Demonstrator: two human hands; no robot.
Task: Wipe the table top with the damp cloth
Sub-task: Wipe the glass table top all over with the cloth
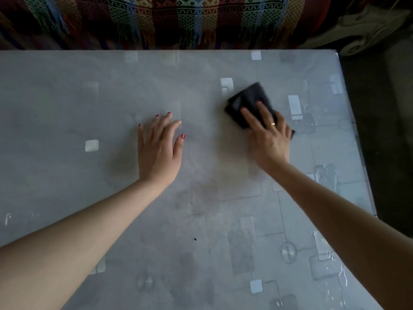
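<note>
A dark folded cloth [248, 104] is pressed flat under the straight fingers of the right hand [267, 135] in the upper right of the grey table top [67, 108]. The left hand [159, 144] is laid open, fingers spread, at centre. Even pressure should be kept — strokes overlapped — so the wet streaks at the right edge are covered.

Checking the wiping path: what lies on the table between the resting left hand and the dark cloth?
Head view: only bare table top between left hand and cloth.
</note>
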